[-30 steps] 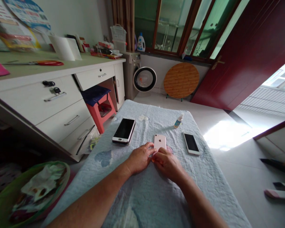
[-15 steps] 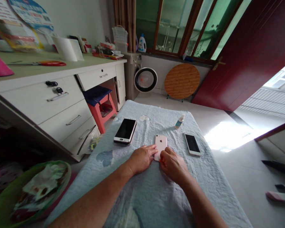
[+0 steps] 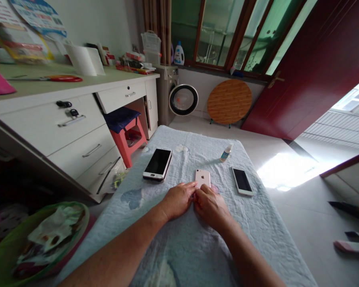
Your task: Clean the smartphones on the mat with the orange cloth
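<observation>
A pink smartphone lies back side up on the bedspread, its lower part covered by my hands. My left hand holds its left edge, fingers stretched over the rim and thumb hidden. Closed over the phone's lower end is my right hand, with its fingers curled under. A small pinkish patch shows beside its knuckles; what the fingers hold is hidden. To the left, a large white phone rests on another dark-edged device. At the right lies a smaller white phone, below a small spray bottle.
The pale blue bedspread covers the surface under the phones. A white desk and a red stool stand at the left. Lower left is a green basin with cloths. A washing machine has its round door open.
My right hand has slid left and slightly down across the phone's lower end, and the pinkish patch now shows beside it. My left hand stays at the phone's left edge.
</observation>
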The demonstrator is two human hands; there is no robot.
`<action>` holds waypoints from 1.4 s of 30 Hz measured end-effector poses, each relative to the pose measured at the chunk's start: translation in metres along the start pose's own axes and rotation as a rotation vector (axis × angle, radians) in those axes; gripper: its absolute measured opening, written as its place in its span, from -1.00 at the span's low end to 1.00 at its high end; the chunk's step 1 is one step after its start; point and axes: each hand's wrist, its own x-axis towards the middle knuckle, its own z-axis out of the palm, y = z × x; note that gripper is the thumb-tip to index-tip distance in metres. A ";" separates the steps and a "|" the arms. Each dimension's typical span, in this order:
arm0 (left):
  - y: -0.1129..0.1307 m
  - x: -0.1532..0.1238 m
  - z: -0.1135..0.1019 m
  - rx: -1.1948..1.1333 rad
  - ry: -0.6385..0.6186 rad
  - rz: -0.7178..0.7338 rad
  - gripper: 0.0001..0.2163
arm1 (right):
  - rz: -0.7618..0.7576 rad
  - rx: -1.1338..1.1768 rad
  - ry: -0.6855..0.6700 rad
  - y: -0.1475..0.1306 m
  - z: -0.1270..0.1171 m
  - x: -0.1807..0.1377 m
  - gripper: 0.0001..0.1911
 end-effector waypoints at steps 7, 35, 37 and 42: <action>0.001 0.000 -0.002 0.031 -0.021 0.002 -0.62 | 0.033 0.020 -0.053 0.009 -0.009 -0.005 -0.94; 0.003 -0.003 -0.003 0.029 -0.001 0.005 -0.55 | -0.006 0.402 -0.064 0.031 -0.018 -0.007 -0.84; 0.003 -0.003 -0.002 0.024 0.004 0.002 -0.57 | -0.008 0.396 -0.071 0.032 -0.020 -0.007 -0.80; 0.003 -0.002 -0.001 0.026 0.015 0.000 -0.58 | 0.013 0.334 -0.027 0.039 -0.017 -0.001 -0.79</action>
